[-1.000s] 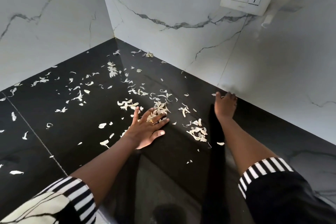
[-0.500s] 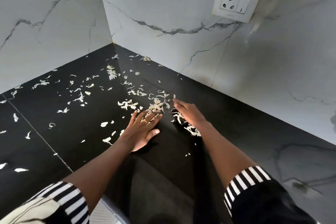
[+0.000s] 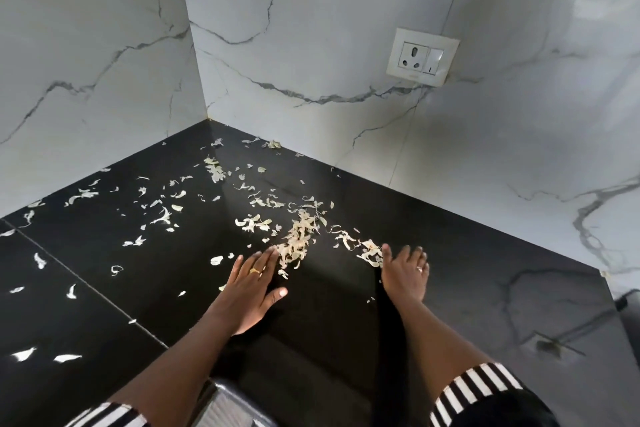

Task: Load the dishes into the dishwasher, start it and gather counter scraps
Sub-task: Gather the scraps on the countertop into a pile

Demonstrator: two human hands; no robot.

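Pale, thin scraps lie scattered over the glossy black counter (image 3: 485, 288), thickest in a loose heap (image 3: 298, 239) near the middle. My left hand (image 3: 252, 284) rests flat on the counter with its fingers apart, fingertips at the near edge of that heap. My right hand (image 3: 403, 274) also lies flat and open, to the right, its fingers touching a smaller clump of scraps (image 3: 369, 251). Neither hand holds anything. More loose scraps (image 3: 156, 215) are spread to the left and toward the back corner.
White marble walls close the counter at the back and left, meeting in a corner (image 3: 207, 120). A wall socket with a switch (image 3: 420, 57) sits on the back wall. A metal edge (image 3: 228, 402) shows at the counter's near side between my arms.
My right hand swept from the back wall toward the heap, then drew back to the right. The left hand stayed by the heap. The camera view tilted up and pulled back.
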